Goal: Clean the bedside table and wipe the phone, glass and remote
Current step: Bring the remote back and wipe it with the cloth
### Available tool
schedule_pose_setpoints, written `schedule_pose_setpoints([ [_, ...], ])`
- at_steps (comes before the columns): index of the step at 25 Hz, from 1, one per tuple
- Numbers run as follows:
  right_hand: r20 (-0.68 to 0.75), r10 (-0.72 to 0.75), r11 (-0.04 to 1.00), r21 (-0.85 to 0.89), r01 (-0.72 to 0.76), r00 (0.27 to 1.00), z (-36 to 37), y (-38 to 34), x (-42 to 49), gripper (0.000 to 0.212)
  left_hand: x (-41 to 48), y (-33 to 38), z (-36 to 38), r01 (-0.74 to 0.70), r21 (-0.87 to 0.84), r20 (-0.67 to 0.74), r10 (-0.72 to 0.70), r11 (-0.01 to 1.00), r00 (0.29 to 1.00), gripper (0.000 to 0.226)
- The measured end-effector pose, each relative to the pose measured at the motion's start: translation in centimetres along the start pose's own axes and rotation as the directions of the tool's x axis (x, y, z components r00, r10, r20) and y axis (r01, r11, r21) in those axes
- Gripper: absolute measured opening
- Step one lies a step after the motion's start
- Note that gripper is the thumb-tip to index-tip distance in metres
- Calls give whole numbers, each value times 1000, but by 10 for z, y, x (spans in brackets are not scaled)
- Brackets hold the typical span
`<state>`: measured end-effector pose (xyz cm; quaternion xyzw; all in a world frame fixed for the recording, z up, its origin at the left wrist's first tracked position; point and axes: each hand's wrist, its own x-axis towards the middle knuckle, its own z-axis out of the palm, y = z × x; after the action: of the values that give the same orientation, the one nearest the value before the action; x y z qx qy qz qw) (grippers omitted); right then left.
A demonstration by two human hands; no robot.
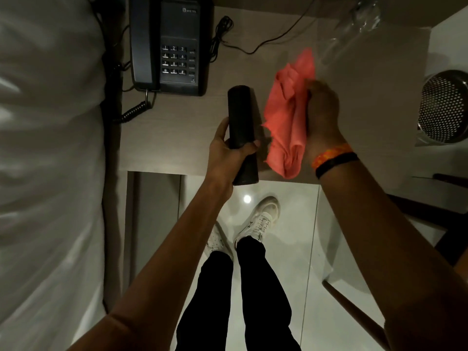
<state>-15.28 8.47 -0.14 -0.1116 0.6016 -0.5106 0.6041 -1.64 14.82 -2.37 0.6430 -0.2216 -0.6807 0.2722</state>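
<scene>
Coral cloth (286, 122) hangs bunched in the right hand (321, 115), whose fingers are curled round its upper folds.

Head view, the only view:
- The remote (241, 133), a plain black bar with no buttons showing, is gripped at mid-length by the left hand (225, 148), thumb on its left side and fingertips wrapped over the right.
- Its long axis runs away from the person. The far end sits over the bedside table (164, 148) and the near end projects past the table's front edge.
- The cloth lies directly right of the remote, just beside it. Contact cannot be confirmed.
- In my judgement the wipe needs a short leftward pass of the right hand along that axis. Nothing stands between them.
- The phone (172, 44) stands beyond the remote to the left, with its coiled cord (134, 110) trailing forward.
- The glass (359, 19) is a blurred shape at the far right corner, well apart.
- A perforated metal bin (445, 107) stands off the table's right side.
</scene>
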Motion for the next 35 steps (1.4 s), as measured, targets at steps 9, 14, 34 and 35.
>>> schedule_pose_setpoints([
  [9,205,-108,536,-812,230,973,29,48,1,43,5,2,9,-79,-109,-84,70,991,994,33],
  [14,239,-222,463,-828,318,945,16,72,-48,41,10,-1,7,62,-291,-102,-95,955,990,39],
  [34,231,521,793,-489,-365,822,-72,31,17,48,22,-5,-26,-210,30,-120,212,977,970,41],
  [35,251,422,763,-617,-192,871,-71,28,22,48,23,-7,-23,-217,81,-106,225,973,969,42],
])
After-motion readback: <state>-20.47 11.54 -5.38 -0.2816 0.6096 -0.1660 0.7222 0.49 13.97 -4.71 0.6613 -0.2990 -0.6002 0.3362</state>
